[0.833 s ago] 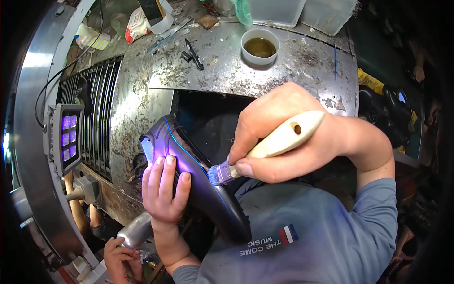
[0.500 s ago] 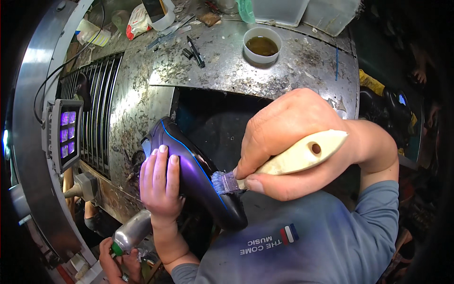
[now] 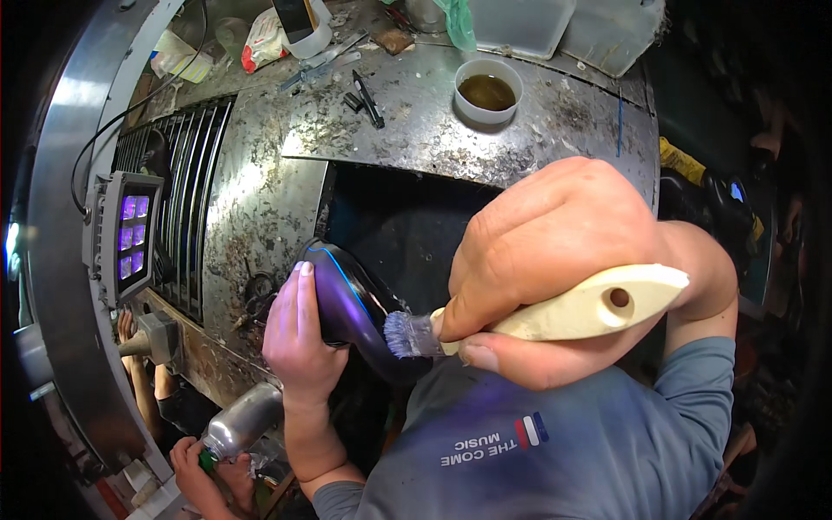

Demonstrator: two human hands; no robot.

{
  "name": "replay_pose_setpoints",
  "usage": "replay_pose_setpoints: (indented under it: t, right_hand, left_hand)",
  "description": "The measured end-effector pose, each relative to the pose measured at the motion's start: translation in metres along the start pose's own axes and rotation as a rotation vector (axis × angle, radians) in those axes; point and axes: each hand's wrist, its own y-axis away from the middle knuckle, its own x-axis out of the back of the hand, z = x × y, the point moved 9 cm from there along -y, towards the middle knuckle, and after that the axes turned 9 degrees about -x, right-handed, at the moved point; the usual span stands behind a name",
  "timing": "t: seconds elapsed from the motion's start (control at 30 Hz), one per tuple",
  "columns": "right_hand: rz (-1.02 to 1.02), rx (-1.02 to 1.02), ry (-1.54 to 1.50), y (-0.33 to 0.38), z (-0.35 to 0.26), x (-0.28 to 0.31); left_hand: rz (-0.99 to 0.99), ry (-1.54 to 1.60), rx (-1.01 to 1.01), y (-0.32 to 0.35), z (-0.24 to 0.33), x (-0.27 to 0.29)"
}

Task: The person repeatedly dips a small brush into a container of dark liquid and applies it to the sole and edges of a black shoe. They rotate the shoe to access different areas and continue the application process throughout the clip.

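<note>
Since the earlier frames, the right hand (image 3: 555, 260) has slid its brush down the glossy piece toward the lower end, and the cream handle now points out to the right instead of up. That hand is clenched around the pale cream wooden-handled paintbrush (image 3: 555, 316), thumb beneath the handle and fingers wrapped over the top; the brush's bluish bristles touch the surface of the dark, glossy, curved shell with a thin blue edge line (image 3: 347, 303). This shell sits just in front of the person's chest, over the dark opening in the worn metal worktop (image 3: 416, 130), lit violet. The left hand (image 3: 299, 342) grips the shell from its left side, fingers laid flat up along the curved face, so the piece is held between both hands.

At the left, a small grey lamp with glowing purple squares (image 3: 130, 234) faces the work, beside a slotted metal grille (image 3: 178, 208). Farther back on the worktop stands a white cup of brown liquid (image 3: 488, 91), with a black pen-like tool (image 3: 367, 87) near it. Low at the left, another person's hand (image 3: 204, 468) holds a silver spray can (image 3: 243, 420).
</note>
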Motion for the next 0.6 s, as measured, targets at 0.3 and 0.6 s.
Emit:
replay_pose_setpoints:
  t: [0.3,0.6]
  right_hand:
    - [0.044,0.057,0.085,-0.015,-0.019,0.005]
    - [0.035,0.184,0.157,-0.033,-0.023,-0.001]
  left_hand:
    - [-0.054,0.285,0.181,0.006,-0.005,-0.007]
    - [-0.134,0.637,0.363,0.002,0.01,-0.013]
